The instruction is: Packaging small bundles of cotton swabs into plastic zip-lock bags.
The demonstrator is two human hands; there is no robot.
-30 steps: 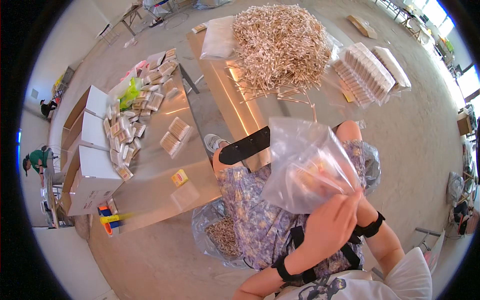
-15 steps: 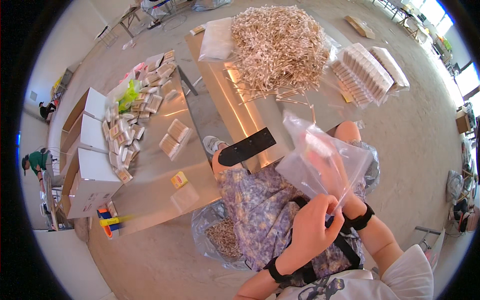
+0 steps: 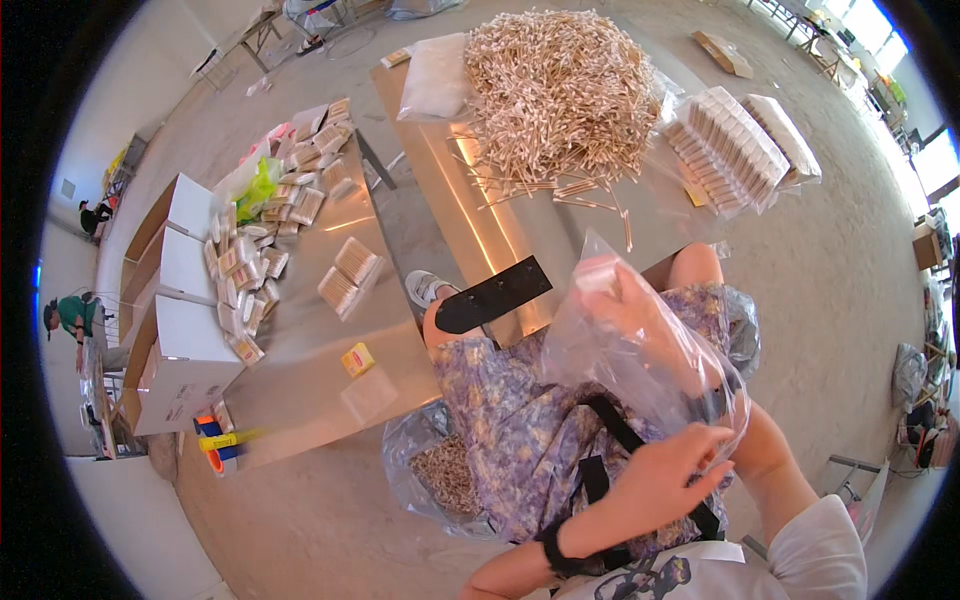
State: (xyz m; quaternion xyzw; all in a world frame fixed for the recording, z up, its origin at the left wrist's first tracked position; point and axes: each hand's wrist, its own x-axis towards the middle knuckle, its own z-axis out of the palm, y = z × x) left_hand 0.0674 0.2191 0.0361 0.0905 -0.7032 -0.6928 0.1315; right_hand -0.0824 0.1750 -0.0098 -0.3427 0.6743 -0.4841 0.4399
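Observation:
A large clear plastic bag point(image 3: 572, 350) is over my right hand point(image 3: 640, 315), which reaches deep inside it over my lap. Through the film, the right fingers are closed at the bag's far end around something whitish and pinkish that is too blurred to name. My left hand point(image 3: 665, 475) is near my right wrist, its thumb and fingers pinching the bag's open rim. Beyond my knees, a big heap of cotton swabs point(image 3: 560, 95) lies on a metal table point(image 3: 430, 150), with a few loose swabs at its near edge.
Packed swab bundles point(image 3: 725, 145) sit right of the heap, flat plastic bags point(image 3: 435, 80) left of it. The left table holds small swab packs point(image 3: 240, 265), white cartons point(image 3: 195, 345), a yellow box point(image 3: 358, 360) and a tape dispenser point(image 3: 217, 445). A swab-filled bag point(image 3: 445, 475) is below.
My left hand has moved right and down, drawing the bag's rim farther over my right wrist. My right hand has shifted slightly left and up inside the bag.

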